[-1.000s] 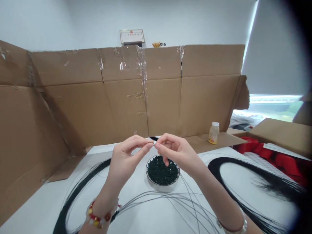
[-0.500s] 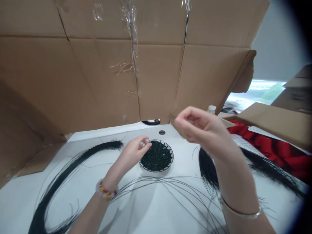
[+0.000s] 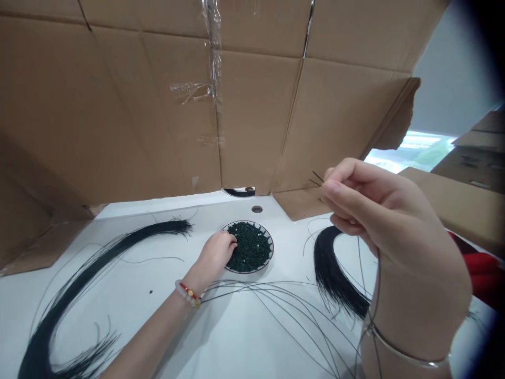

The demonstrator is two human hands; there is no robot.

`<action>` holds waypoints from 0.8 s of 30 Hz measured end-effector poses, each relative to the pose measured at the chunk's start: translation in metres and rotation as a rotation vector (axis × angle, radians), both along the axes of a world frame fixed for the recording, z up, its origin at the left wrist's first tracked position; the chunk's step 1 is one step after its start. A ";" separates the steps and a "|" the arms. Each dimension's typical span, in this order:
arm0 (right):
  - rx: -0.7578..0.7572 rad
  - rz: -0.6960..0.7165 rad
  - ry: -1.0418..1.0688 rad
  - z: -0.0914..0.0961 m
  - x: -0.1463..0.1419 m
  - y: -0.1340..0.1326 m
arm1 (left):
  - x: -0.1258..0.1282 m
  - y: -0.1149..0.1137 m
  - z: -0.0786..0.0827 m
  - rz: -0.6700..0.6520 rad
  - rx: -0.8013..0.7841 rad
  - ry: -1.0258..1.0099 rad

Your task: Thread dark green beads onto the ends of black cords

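Plainly, the right hand (image 3: 394,226) pinches strands (image 3: 317,176) near their ends, presumably to leave these exposed; the left hand (image 3: 216,252) bunches over pieces (image 3: 250,247) in the plate (image 3: 272,246), any grip hidden.

No legible text, marks (image 3: 468,160) on box (image 3: 453,159) blurred

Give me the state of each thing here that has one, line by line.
Patterned dish: full of dark green pieces
Left hand: curled, at the dish's left side, grip hidden
Thin dark strands: pinched, two tips protruding
Right hand: held up, pinching those strands
Loose strands: lying spread out
Left strand bundle: curved, ends splayed
Right strand bundle: curved, near end splayed
Cardboard partition: standing, creased, taped
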State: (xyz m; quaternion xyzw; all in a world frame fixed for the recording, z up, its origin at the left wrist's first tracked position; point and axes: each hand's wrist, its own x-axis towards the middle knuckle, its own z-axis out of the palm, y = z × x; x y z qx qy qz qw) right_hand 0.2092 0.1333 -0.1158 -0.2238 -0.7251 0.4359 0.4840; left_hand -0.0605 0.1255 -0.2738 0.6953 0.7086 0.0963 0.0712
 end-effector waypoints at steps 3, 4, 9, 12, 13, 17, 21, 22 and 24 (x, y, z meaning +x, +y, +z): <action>0.007 0.010 0.016 0.001 0.002 -0.001 | -0.007 0.006 -0.008 -0.016 0.029 -0.045; 0.012 0.007 0.015 0.002 0.002 -0.001 | -0.009 0.007 -0.010 -0.017 0.036 -0.057; 0.036 0.027 -0.015 0.002 0.004 -0.002 | -0.015 0.008 -0.009 -0.020 0.051 -0.092; 0.054 0.027 -0.003 0.003 0.004 -0.003 | -0.015 0.006 -0.007 -0.036 0.047 -0.110; 0.067 0.022 0.008 0.004 0.005 -0.004 | -0.015 0.006 -0.007 -0.041 0.047 -0.115; 0.113 -0.044 0.028 0.008 0.014 -0.009 | -0.016 0.009 -0.009 -0.043 0.064 -0.138; 0.151 -0.158 0.042 0.009 0.024 -0.014 | -0.016 0.011 -0.009 -0.030 0.079 -0.180; 0.163 -0.191 0.051 0.009 0.026 -0.015 | -0.016 0.010 -0.009 -0.027 0.080 -0.193; 0.177 -0.244 0.063 0.007 0.028 -0.016 | -0.015 0.009 -0.006 -0.024 0.081 -0.223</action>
